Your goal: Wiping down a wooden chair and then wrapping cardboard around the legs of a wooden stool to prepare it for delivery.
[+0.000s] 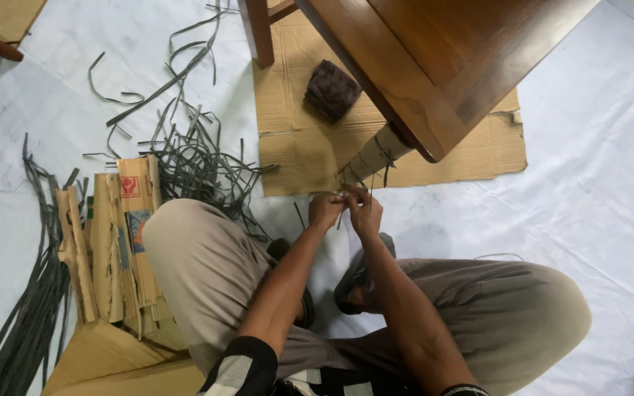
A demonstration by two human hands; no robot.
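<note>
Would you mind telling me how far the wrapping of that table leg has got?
Cardboard already covers the table leg, with one dark strap around it higher up. The left hand and right hand meet at its lower end, pinching a strap. Other legs are out of view. Loose straps and cardboard strips lie beside the knee.
</note>
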